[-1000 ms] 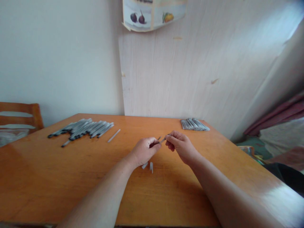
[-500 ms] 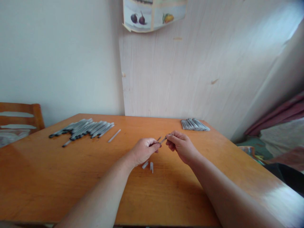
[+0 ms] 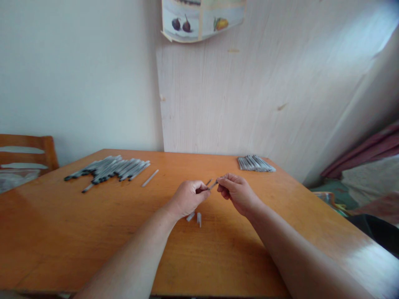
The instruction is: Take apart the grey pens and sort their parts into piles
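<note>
Over the middle of the orange wooden table, my left hand and my right hand meet, both closed in a pinch on one thin grey pen part held between them. A second thin grey piece pokes out just behind it. Two short pale pen pieces lie on the table under my left hand. At the back left lies a pile of several grey pens with dark tips, and a single pale tube rests beside it.
A smaller bundle of grey pens sits at the table's far right corner by the pale wood-grain wall panel. A wooden chair stands at the left. Cloth and bedding lie to the right of the table. A fruit picture hangs above.
My right hand has shifted very slightly left toward my left hand; the pinch on the thin part is unchanged. Everything on the table lies as before.
</note>
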Demonstrator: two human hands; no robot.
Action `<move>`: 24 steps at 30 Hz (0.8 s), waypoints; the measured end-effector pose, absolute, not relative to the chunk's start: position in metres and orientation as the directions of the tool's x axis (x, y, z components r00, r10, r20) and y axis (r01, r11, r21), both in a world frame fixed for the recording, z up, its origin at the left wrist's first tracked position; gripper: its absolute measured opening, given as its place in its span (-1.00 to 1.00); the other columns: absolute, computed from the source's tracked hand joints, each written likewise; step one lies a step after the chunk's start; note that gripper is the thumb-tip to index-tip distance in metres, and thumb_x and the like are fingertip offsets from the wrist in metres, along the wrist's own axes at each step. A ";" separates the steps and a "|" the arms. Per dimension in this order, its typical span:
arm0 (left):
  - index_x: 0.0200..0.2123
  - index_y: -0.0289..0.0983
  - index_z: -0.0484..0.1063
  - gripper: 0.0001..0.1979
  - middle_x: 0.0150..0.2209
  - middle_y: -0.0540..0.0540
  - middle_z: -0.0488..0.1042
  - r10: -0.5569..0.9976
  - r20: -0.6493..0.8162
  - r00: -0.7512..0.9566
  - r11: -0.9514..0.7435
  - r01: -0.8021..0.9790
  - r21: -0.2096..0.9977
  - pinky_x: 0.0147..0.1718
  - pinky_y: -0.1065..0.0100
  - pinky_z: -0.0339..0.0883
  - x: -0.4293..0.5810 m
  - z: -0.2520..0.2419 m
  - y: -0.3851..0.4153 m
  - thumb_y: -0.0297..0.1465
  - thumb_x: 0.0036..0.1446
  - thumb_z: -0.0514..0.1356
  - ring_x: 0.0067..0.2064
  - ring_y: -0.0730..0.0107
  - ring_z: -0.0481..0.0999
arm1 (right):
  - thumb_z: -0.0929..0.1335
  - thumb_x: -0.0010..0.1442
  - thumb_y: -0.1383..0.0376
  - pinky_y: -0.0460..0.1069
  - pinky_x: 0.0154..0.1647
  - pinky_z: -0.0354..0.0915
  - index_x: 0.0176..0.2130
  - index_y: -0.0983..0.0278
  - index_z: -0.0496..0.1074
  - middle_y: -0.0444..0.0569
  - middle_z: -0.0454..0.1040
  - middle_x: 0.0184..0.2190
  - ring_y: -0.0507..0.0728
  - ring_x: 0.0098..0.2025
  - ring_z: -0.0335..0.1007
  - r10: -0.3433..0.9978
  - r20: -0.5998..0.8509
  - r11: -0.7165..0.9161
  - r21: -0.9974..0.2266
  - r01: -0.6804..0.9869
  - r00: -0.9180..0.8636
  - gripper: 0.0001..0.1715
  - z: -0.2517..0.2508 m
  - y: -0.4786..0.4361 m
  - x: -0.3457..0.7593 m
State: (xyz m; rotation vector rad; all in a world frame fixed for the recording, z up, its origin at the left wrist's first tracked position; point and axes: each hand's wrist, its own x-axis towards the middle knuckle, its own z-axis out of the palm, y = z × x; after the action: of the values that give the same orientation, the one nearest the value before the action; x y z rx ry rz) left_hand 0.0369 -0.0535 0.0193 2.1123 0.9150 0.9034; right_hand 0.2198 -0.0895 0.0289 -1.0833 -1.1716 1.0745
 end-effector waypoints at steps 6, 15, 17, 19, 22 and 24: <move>-0.37 -0.26 0.51 -0.79 -0.42 -0.04 0.53 0.788 0.336 0.517 -0.546 0.332 0.770 -0.41 0.40 0.25 0.037 0.018 -0.054 -0.25 0.11 0.17 -0.39 0.42 0.44 | 0.41 0.03 0.14 -0.10 -0.63 0.04 -0.51 0.29 0.32 -0.10 0.40 -0.60 -0.05 -0.63 0.17 0.984 0.154 0.160 -0.985 -0.063 0.089 -0.70 0.028 -0.089 0.219; -0.31 -0.29 0.51 -0.73 -0.37 -0.04 0.53 0.845 0.293 0.447 -0.442 0.277 0.853 -0.32 0.38 0.27 0.035 0.020 -0.046 -0.20 0.08 0.20 -0.33 0.40 0.44 | 0.37 0.09 0.06 -0.09 -0.60 0.10 -0.37 0.30 0.38 -0.05 0.44 -0.51 -0.03 -0.57 0.23 0.981 0.157 0.157 -0.988 0.004 0.111 -0.66 0.029 -0.090 0.220; -0.33 -0.31 0.51 -0.72 -0.39 -0.04 0.52 0.876 0.285 0.389 -0.394 0.237 0.888 -0.32 0.39 0.26 0.034 0.022 -0.045 -0.19 0.06 0.21 -0.35 0.42 0.43 | 0.35 0.12 0.08 -0.10 -0.59 0.10 -0.33 0.30 0.37 -0.08 0.43 -0.52 -0.03 -0.56 0.23 0.980 0.159 0.148 -0.984 0.099 0.122 -0.69 0.029 -0.091 0.219; -0.36 -0.32 0.50 -0.72 -0.41 -0.04 0.51 0.904 0.274 0.329 -0.344 0.177 0.922 -0.31 0.39 0.26 0.032 0.024 -0.044 -0.19 0.04 0.23 -0.36 0.44 0.42 | 0.33 0.14 0.14 -0.10 -0.57 0.11 -0.33 0.29 0.37 -0.11 0.40 -0.54 -0.03 -0.56 0.23 0.986 0.159 0.143 -0.962 0.232 0.051 -0.75 0.029 -0.094 0.216; -0.38 -0.32 0.49 -0.72 -0.41 -0.05 0.52 0.931 0.263 0.254 -0.290 0.074 0.954 -0.27 0.37 0.26 0.031 0.025 -0.042 -0.18 -0.01 0.27 -0.35 0.41 0.44 | 0.31 0.15 0.23 -0.11 -0.53 0.12 -0.37 0.30 0.38 -0.14 0.37 -0.54 -0.04 -0.52 0.22 0.967 0.158 0.230 -0.873 0.429 -0.198 -0.84 0.028 -0.101 0.209; -0.38 -0.31 0.50 -0.71 -0.40 -0.06 0.52 0.941 0.261 0.216 -0.271 0.017 0.962 -0.24 0.36 0.25 0.031 0.025 -0.041 -0.18 -0.02 0.28 -0.31 0.38 0.45 | 0.31 0.15 0.26 -0.12 -0.52 0.09 -0.37 0.30 0.39 -0.16 0.35 -0.54 -0.05 -0.52 0.19 0.931 0.154 0.313 -0.801 0.510 -0.330 -0.86 0.027 -0.106 0.203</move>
State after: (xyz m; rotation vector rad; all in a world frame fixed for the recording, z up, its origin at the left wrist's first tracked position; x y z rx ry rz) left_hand 0.0311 -0.0412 0.0249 1.5337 0.9407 1.2155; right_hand 0.2034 -0.1059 0.0267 -1.2715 -1.9605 0.8714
